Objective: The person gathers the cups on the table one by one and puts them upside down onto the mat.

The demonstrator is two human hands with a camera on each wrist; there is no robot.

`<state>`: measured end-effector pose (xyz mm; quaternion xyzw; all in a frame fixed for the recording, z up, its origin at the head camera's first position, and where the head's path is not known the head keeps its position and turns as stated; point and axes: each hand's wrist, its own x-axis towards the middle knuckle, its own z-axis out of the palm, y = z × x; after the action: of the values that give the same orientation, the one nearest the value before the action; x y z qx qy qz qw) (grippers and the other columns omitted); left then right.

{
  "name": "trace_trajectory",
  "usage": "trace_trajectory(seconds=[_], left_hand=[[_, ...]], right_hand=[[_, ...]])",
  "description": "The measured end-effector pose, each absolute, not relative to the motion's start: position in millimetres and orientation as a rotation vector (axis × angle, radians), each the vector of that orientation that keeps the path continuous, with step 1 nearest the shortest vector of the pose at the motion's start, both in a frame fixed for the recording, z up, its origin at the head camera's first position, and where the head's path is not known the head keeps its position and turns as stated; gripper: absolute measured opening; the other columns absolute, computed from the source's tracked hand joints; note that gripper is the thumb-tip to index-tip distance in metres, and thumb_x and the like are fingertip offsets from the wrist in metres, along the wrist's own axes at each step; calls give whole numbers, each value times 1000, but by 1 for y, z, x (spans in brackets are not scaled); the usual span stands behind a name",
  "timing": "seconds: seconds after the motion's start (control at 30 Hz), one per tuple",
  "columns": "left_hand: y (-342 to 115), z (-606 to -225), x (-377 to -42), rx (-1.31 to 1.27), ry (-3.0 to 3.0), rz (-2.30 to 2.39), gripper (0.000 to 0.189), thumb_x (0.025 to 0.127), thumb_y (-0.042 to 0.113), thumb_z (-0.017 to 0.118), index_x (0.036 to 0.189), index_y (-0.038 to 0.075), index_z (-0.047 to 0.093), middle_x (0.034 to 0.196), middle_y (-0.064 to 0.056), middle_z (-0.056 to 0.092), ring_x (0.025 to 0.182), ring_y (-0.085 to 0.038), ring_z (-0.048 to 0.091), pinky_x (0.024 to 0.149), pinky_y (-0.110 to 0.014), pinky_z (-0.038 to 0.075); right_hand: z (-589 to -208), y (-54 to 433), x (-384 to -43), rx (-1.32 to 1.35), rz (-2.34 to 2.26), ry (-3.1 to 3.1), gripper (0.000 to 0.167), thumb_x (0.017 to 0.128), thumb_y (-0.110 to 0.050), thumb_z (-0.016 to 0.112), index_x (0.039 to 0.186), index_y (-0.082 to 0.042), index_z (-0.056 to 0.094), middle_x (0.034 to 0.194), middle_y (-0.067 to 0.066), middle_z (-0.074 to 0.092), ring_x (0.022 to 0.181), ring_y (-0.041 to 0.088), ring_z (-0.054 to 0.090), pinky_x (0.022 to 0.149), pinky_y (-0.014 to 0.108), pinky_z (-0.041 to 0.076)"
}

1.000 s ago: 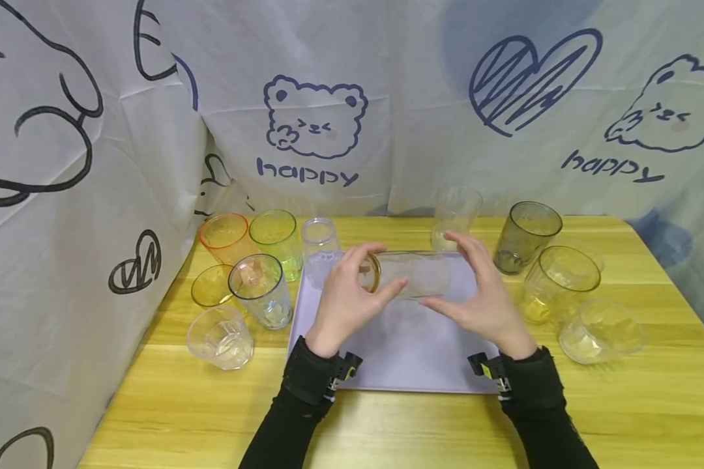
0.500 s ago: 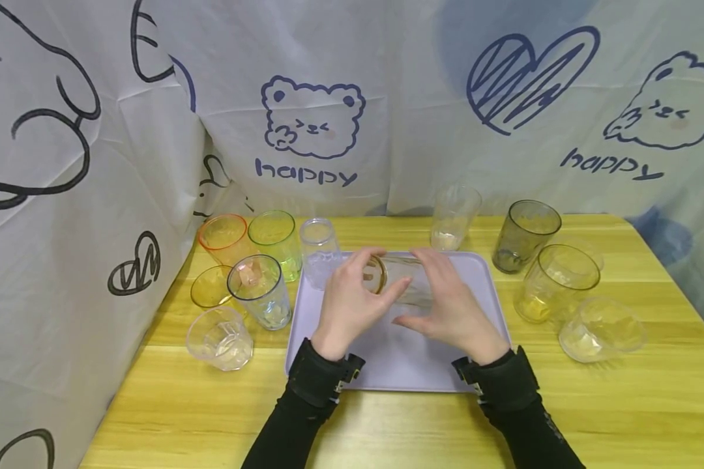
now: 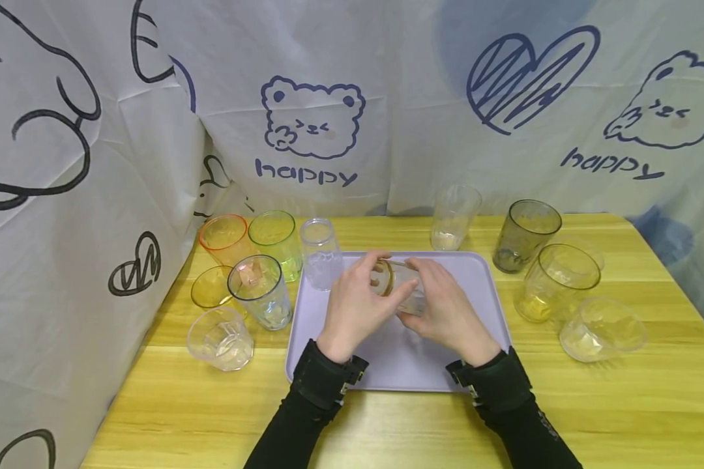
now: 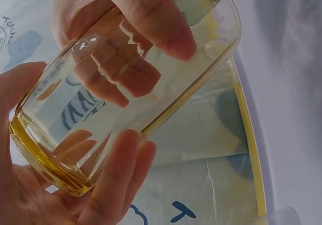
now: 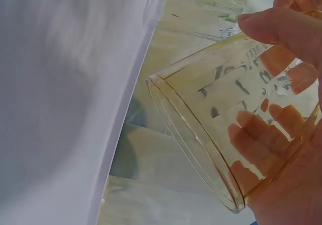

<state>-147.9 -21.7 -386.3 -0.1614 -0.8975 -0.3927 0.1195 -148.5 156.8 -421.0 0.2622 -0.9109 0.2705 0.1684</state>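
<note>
An amber-tinted drinking glass (image 3: 403, 275) lies sideways in the air between both hands, above a lilac tray (image 3: 387, 374). My left hand (image 3: 354, 303) grips its thick amber base, which points left in the head view. Curled around the glass body is my right hand (image 3: 448, 312), close beside the left. In the left wrist view, fingers show through the glass wall (image 4: 166, 96). The right wrist view has the open rim of the glass (image 5: 196, 139) uncovered, past the right hand (image 5: 289, 184). Parts of the glass are hidden behind the hands in the head view.
A clear glass (image 3: 321, 260) stands on the tray's back left corner. Left of the tray are several glasses, including a blue-rimmed one (image 3: 264, 296) and a green one (image 3: 276, 244). On the right stand a smoky glass (image 3: 525, 238), a yellowish glass (image 3: 554, 286) and others.
My right hand has moved left along the glass from its far end, closer to the left hand. The left hand and glass have shifted slightly right and toward me.
</note>
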Motion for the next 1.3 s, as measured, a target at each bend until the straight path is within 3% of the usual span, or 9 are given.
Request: trace_trajectory(seconds=[0.27,0.4,0.53,0.77,1.03,1.3], left_hand=[[-24,-387,-148,-452,-2653,-1124,58,88,52,71,130,13,62,111,-6,73,71,-17,65,51,-22,47],[-27,-383,-149,-423,-2706,-1186,59,91,55,67,134,16,59,121,-7,72,90,-23,71,66,-31,56],[-35,-376,-151,-405,-2735,-1314,54,97,53,58,139,18,56,125,-9,70,99,-25,70,73,-35,57],[-51,-369,-162,-430,-2611,-1078,46,102,43,51,132,11,62,124,-11,71,110,-28,69,88,-43,59],[-62,-367,-182,-339,-2485,-697,34,103,24,48,125,5,66,121,-15,70,111,-35,67,93,-46,58],[-73,-377,-194,-271,-2529,-563,34,102,14,47,128,2,63,130,-18,66,122,-37,61,105,-48,52]], right_hand=[[-424,153,-150,741,800,-2599,88,68,-17,92,139,7,46,134,23,59,128,40,55,112,55,45],[-426,152,-151,707,824,-2616,90,67,-18,93,139,8,45,134,24,59,128,41,56,111,54,46],[-430,151,-154,679,941,-2613,89,67,-18,93,139,5,45,133,23,59,122,38,59,108,53,49],[-438,145,-165,598,1245,-2556,86,70,-21,92,139,0,47,130,18,63,120,35,62,105,55,50],[-439,129,-186,490,1469,-2439,78,71,-19,90,134,-1,47,121,19,65,109,33,64,93,48,52],[-449,111,-210,422,1562,-2370,82,72,-16,89,138,-1,43,130,19,60,119,34,58,104,52,47]])
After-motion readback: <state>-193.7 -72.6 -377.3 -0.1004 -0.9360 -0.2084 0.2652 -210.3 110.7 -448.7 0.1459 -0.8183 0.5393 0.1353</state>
